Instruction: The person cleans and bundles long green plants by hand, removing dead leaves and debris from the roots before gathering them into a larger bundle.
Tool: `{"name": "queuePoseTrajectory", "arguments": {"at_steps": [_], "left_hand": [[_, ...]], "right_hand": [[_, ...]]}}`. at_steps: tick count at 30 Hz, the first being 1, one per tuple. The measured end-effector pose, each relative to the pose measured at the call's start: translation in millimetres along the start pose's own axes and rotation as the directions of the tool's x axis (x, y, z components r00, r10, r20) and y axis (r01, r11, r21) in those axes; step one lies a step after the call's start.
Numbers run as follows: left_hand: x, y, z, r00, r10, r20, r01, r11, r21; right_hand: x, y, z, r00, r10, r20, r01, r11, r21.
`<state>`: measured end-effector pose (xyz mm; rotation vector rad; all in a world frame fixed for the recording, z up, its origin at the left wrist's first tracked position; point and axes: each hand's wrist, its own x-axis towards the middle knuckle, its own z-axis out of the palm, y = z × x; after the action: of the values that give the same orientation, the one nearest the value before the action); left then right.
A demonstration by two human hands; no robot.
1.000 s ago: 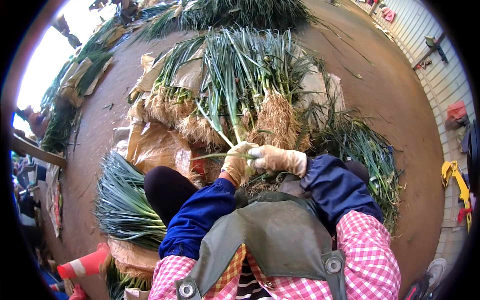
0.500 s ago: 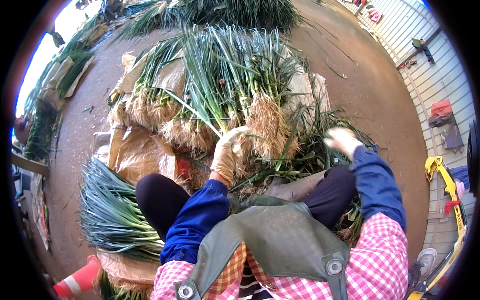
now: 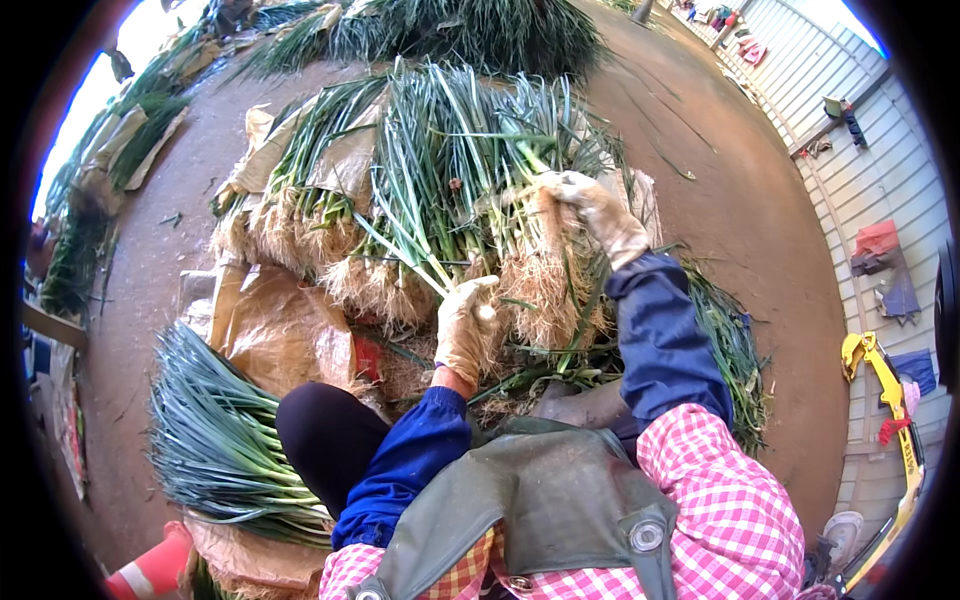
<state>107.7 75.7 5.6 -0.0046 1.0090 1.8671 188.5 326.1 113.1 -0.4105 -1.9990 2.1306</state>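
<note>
A pile of rooted green onions [image 3: 450,150] lies in front of me, leaves pointing away and pale, stringy roots [image 3: 540,300] toward me. My left hand [image 3: 462,325], in a pale glove, is closed around the white ends of a few green onion stalks [image 3: 415,255], whose leaves fan out to the far left. Reaching over the right side of the pile, my gloved right hand [image 3: 602,218] has its fingers closed on a green onion [image 3: 530,158]. Its roots hang below that hand, partly mixed with the others.
Rootless green onions [image 3: 225,430] are stacked at my left on a tan sack [image 3: 255,555], near a red-and-white cone [image 3: 155,565]. A crumpled sack [image 3: 285,320] lies before my left knee. Loose leaves [image 3: 735,350] litter the right; more onions [image 3: 460,35] lie at the back.
My right hand has swung from the right, over the loose leaves, up and left onto the pile, and gripped a green onion. My left hand still holds its stalks, barely moved.
</note>
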Motion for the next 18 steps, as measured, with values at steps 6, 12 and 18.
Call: {"name": "queuePoseTrajectory", "arguments": {"at_steps": [6, 12, 18], "left_hand": [[2, -11, 27, 1.000, 0.026, -0.003, -0.026, 0.994, -0.103], [6, -23, 13, 0.993, -0.115, -0.002, 0.114, 0.986, -0.123], [-15, -35, 8, 0.980, -0.187, 0.061, 0.194, 0.972, -0.130]], "right_hand": [[-59, 36, 13, 0.827, 0.388, -0.407, -0.546, 0.382, -0.745], [-77, 33, 117, 0.960, 0.228, -0.161, -0.251, 0.455, -0.854], [-88, 90, 101, 0.934, 0.354, -0.050, -0.347, 0.865, -0.362]]}}
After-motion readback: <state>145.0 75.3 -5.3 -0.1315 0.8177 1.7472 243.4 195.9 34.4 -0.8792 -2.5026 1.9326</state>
